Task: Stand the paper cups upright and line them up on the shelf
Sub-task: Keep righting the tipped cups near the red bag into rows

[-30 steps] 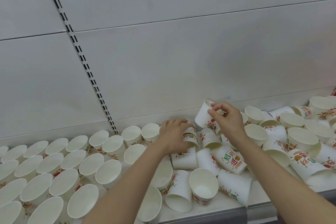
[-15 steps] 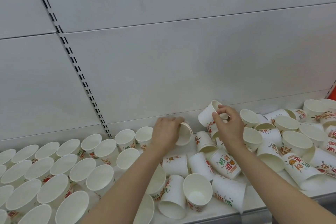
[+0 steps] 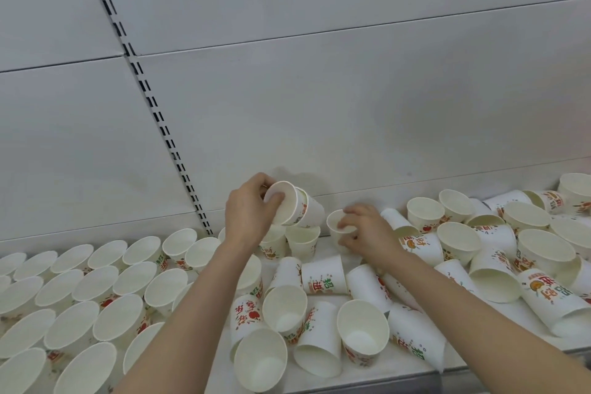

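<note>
1. Far to the left of the left hand (image 3: 248, 217): the rows of upright white paper cups with red-green print (image 3: 105, 291) have the same layout as a second ago; only the camera has shifted. That part of the white metal shelf (image 3: 499, 358) looks done, roughly half the load.
2. Left hand: a second ago it was low in the pile; now it is raised with a tilted white paper cup, mouth towards the camera (image 3: 281, 205). The thumb is on the rim and the fingers curl around the wall. A second cup wall shows just behind it, possibly nested; can't tell.
3. Right hand (image 3: 367, 233): a second ago it held a cup up at the back wall; now it is down, with the fingers curled over the rim of a small upright white cup on the shelf (image 3: 337, 224), just below and to the right of the left hand's cup. Reads as a placement extending the back row.
4. Below and to the right of both hands: a jumbled heap of tipped paper cups (image 3: 415, 307), some on their sides and some leaning. This is the remaining work.
5. Materials: thin matte paper, tapered cones with a rolled lip, a plain white interior and printed red/orange/green characters outside. Light and easily crushed, so they want a light pinch. The grey panelled back wall with slotted upright strip (image 3: 153, 105) is smooth painted metal.
</note>
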Demonstrator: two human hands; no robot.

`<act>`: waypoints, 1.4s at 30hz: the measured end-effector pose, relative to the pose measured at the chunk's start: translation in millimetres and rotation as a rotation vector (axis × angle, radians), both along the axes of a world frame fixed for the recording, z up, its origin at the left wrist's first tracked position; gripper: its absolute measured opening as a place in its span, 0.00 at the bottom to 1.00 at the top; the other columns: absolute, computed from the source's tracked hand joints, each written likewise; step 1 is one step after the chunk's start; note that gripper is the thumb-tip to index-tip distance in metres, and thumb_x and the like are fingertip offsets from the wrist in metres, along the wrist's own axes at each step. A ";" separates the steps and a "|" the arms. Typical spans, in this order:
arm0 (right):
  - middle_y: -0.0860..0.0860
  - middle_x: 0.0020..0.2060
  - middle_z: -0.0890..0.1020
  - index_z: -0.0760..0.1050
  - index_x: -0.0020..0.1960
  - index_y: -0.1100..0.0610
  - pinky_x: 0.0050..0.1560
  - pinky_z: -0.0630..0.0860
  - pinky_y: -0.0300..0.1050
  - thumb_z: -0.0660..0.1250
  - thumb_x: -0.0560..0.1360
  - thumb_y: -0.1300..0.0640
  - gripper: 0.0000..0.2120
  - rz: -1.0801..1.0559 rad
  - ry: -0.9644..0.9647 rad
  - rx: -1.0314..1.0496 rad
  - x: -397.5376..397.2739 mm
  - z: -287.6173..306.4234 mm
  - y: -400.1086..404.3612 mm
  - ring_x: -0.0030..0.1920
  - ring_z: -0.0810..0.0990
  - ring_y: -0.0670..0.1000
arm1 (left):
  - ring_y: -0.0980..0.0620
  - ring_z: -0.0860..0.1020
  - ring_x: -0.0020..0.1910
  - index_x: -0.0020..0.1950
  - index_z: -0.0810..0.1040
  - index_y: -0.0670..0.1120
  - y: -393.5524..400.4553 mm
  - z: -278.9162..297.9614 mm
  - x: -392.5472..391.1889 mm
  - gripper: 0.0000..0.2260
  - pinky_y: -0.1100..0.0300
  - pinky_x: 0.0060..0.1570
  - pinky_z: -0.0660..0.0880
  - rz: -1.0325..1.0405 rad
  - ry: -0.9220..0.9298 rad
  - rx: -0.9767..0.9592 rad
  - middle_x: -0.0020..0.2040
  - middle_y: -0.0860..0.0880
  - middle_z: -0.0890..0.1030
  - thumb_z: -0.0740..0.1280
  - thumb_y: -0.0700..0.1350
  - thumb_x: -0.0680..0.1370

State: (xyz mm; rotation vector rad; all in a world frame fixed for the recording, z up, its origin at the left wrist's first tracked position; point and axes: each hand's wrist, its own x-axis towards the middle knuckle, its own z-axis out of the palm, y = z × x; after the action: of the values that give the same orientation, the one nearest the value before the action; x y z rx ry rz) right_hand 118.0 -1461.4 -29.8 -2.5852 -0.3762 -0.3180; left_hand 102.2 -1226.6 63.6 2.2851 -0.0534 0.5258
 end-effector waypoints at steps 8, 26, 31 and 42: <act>0.43 0.62 0.77 0.71 0.67 0.45 0.60 0.75 0.44 0.72 0.72 0.53 0.25 0.414 0.354 0.756 -50.5 92.6 11.5 0.62 0.75 0.44 | 0.48 0.81 0.33 0.41 0.83 0.52 -17.4 22.6 -8.0 0.04 0.51 0.35 0.81 -0.161 0.117 -0.156 0.38 0.54 0.82 0.71 0.48 0.75; 0.42 0.49 0.80 0.74 0.60 0.43 0.41 0.78 0.37 0.71 0.72 0.46 0.18 0.411 0.268 0.682 -112.2 83.0 71.2 0.47 0.79 0.43 | 0.52 0.83 0.51 0.59 0.82 0.49 36.6 37.8 -129.7 0.13 0.62 0.45 0.77 -0.148 0.178 -0.657 0.50 0.51 0.85 0.73 0.45 0.74; 0.40 0.55 0.78 0.70 0.65 0.41 0.46 0.76 0.35 0.67 0.71 0.40 0.23 0.268 0.229 0.815 -125.4 77.1 70.7 0.50 0.78 0.38 | 0.57 0.79 0.54 0.62 0.79 0.55 85.9 36.6 -160.6 0.24 0.57 0.53 0.76 0.220 0.071 -0.323 0.54 0.57 0.82 0.73 0.53 0.66; 0.47 0.58 0.75 0.65 0.67 0.43 0.54 0.78 0.50 0.60 0.73 0.37 0.24 0.083 0.117 1.058 -159.4 58.3 76.8 0.56 0.78 0.49 | 0.53 0.71 0.66 0.70 0.68 0.57 100.2 -33.6 -202.1 0.30 0.52 0.69 0.61 -0.006 0.420 0.465 0.68 0.57 0.72 0.72 0.56 0.70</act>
State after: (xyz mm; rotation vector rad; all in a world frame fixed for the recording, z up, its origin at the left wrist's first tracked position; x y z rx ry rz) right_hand -41.4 -1384.7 28.5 -1.5367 -0.1857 -0.2381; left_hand -99.9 -1126.4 30.0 2.8036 0.0290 0.0146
